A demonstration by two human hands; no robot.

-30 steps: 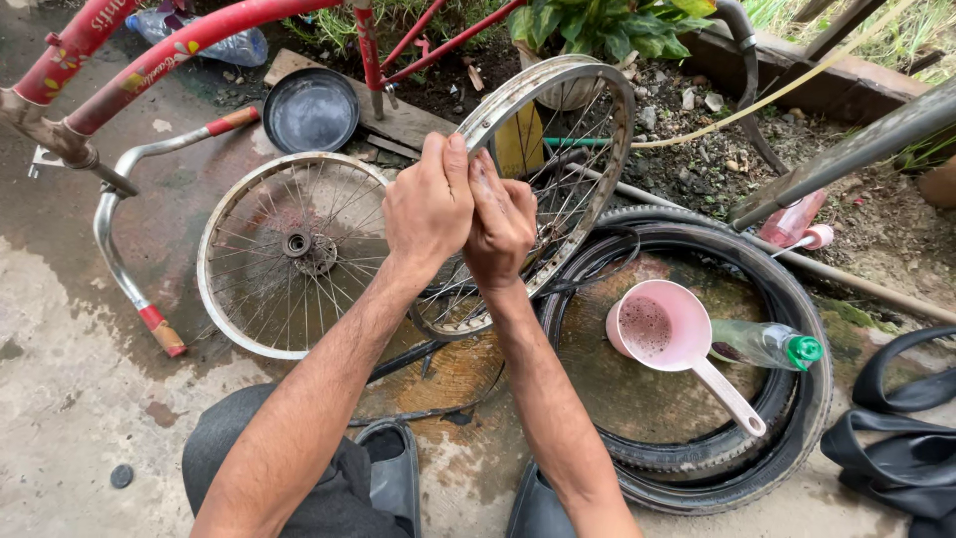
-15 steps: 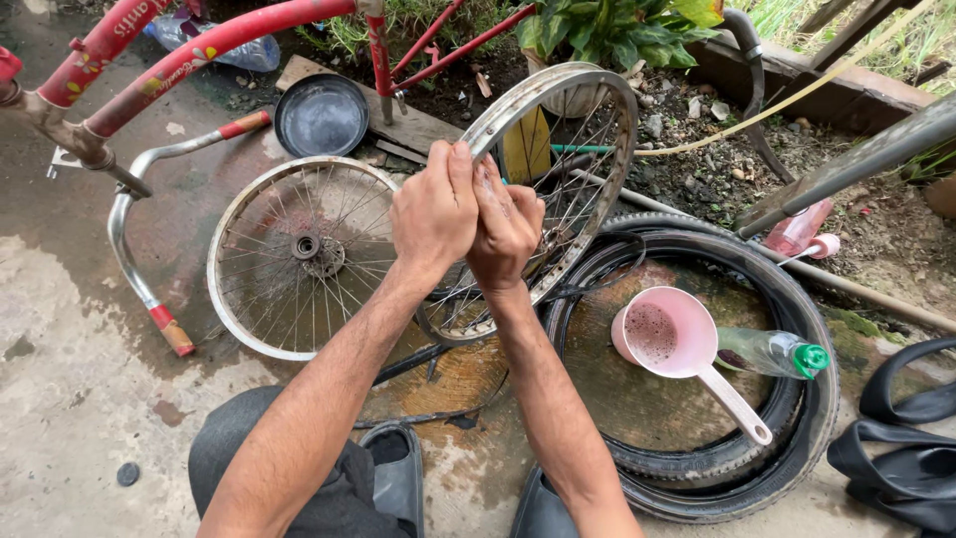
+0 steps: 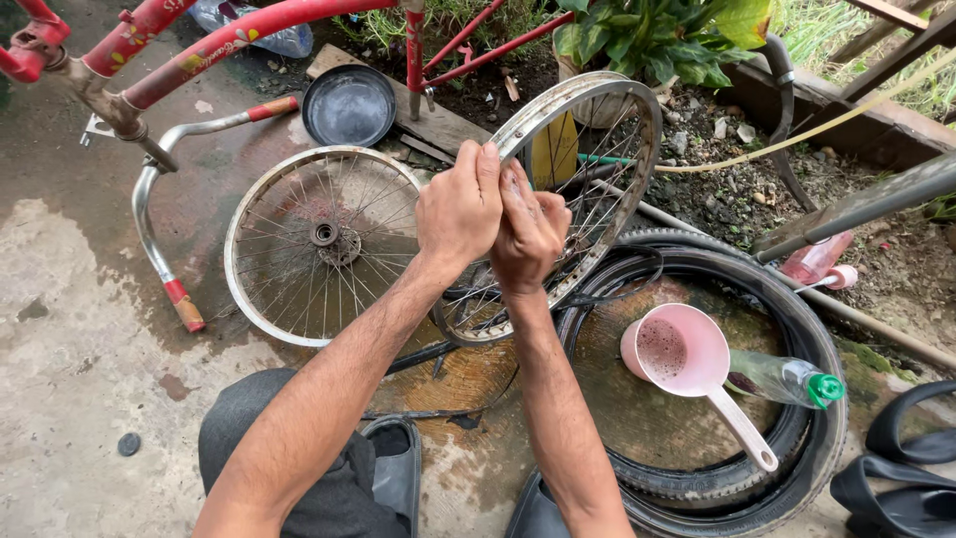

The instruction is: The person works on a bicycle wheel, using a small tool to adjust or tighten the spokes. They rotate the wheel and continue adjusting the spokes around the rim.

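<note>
Rim [image 3: 607, 179] tilted behind left hand [image 3: 460, 211], right hand [image 3: 528, 234]

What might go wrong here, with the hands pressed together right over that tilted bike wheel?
The left hand and right hand look wet and grimy, so a grip could slip. The tilted wheel rim beside them leans loosely and might topple onto the flat wheel. The pink scoop and plastic bottle lie in the tyre near the person's feet and may get kicked.
</note>
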